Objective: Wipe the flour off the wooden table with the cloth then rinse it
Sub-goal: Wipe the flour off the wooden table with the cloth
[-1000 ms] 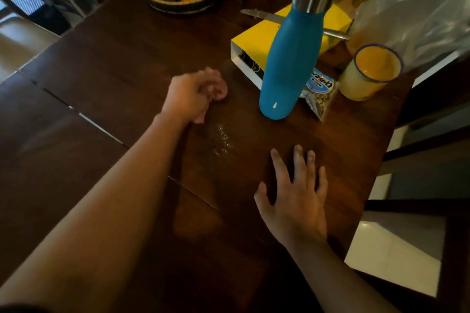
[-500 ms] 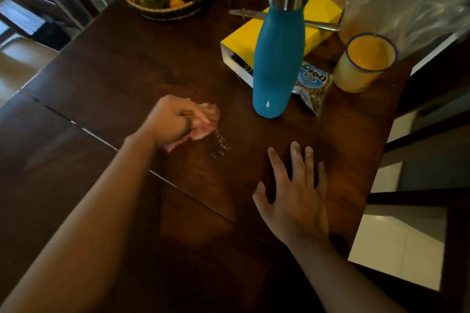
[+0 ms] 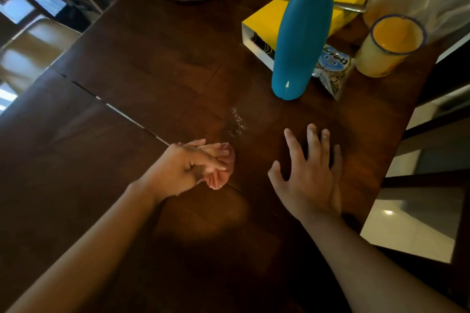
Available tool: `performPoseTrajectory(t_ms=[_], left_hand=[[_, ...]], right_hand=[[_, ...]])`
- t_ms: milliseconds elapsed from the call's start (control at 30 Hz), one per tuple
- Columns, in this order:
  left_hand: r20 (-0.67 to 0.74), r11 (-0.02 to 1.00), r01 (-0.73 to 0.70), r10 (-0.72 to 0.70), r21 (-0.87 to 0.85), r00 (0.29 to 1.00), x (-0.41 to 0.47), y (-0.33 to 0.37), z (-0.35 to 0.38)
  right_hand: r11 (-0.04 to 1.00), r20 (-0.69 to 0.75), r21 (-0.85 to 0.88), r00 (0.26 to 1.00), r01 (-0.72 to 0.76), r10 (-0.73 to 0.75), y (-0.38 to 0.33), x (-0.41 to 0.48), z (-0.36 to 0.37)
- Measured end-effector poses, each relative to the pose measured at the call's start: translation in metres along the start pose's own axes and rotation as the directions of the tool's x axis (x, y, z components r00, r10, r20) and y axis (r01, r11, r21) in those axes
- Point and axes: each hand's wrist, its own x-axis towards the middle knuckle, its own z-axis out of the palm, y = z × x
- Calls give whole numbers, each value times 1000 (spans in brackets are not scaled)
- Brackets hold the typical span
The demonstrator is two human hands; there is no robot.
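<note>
The wiping step is in hand. Near frame centre, the left hand [image 3: 183, 170] bunches the pink cloth [image 3: 220, 173] against the table [image 3: 152, 71], fingers closed over it with cloth poking out past their tips; motion blur makes it hard to say how tightly they curl. To its right, the right hand [image 3: 310, 178] lies flat on the wood, fingers spread, holding nothing. A thin streak of flour [image 3: 237, 121] lies just above the cloth, below the bottle [image 3: 300, 40], not yet wiped. The next move likely calls for pushing the cloth up-frame across that streak with firm pressure; rinsing comes after.
</note>
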Motion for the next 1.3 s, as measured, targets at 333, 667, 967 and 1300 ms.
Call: performPoseTrajectory(t_ms=[333, 667, 967, 1300], left_hand=[[-448, 944, 329, -283, 28, 848, 84, -3, 6], [-219, 984, 177, -176, -16, 960, 23, -10, 2], [-168, 958, 158, -120, 238, 978, 98, 30, 24], [-211, 947, 320, -311, 8, 927, 95, 18, -14]], right_hand=[[1000, 5, -14, 1000, 15, -15, 2, 0, 0], [1000, -16, 4, 1000, 10, -10, 0, 0, 0], [1000, 10, 20, 1000, 10, -11, 1, 0, -1], [999, -24, 36, 1000, -2, 3, 0, 1, 2]])
